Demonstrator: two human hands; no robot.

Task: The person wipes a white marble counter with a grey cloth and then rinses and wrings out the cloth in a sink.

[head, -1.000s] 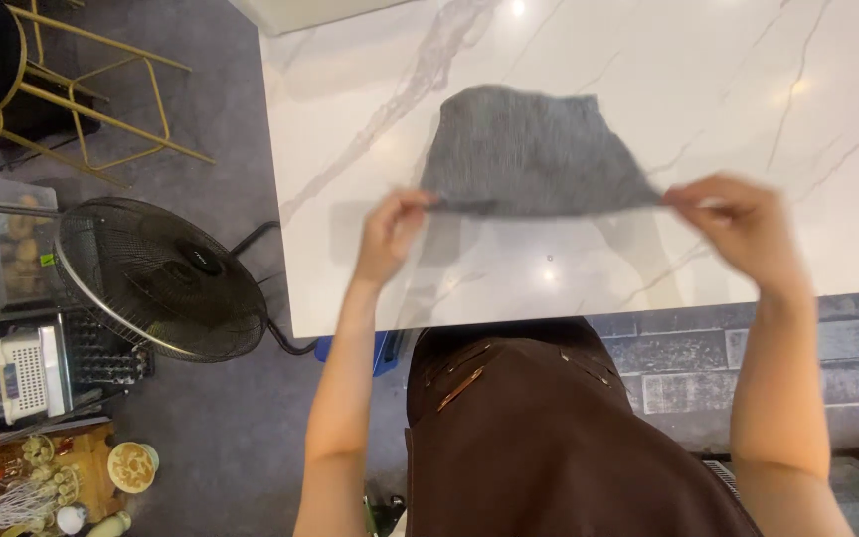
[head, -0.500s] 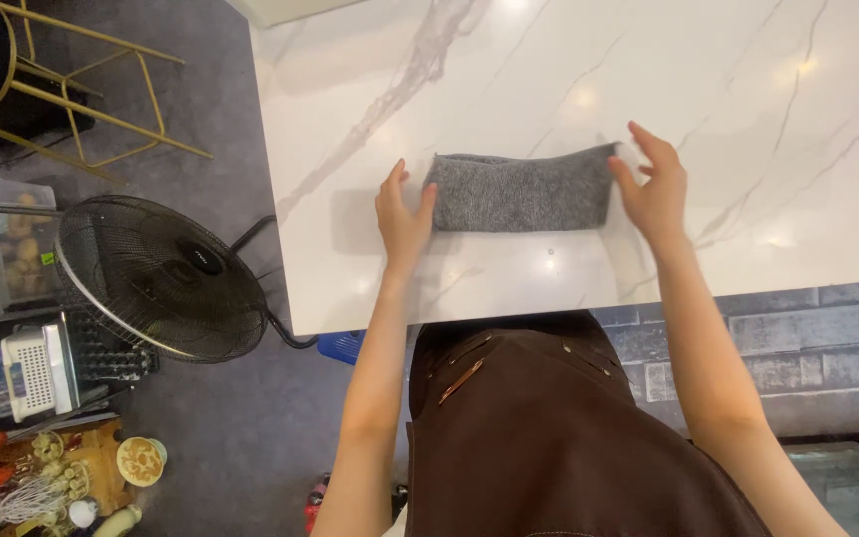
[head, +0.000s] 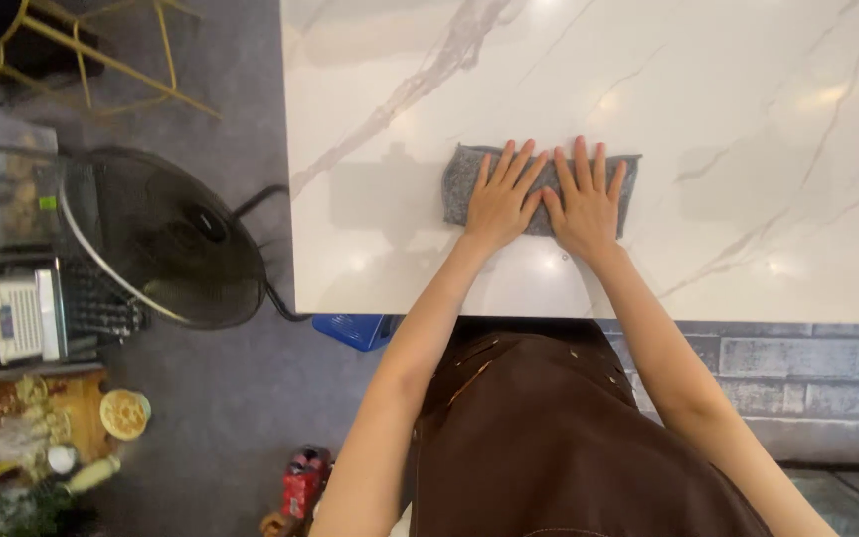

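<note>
**Folded grey cloth under two flat hands, marble counter**

We record spread fingers (head: 522, 167) on both hands, laid flat and holding nothing, palms pressing down. Our left hand (head: 502, 202) and right hand (head: 581, 199) sit side by side, thumbs nearly touching, on the folded grey felt-like cloth (head: 462, 179). The cloth lies as a narrow strip near the front edge of the white veined marble countertop (head: 748, 119); its two ends show beyond our hands. Below the counter we note a brown apron (head: 549, 438). On the grey floor to the left stands a black round wire-guard fan (head: 166, 239).
</note>
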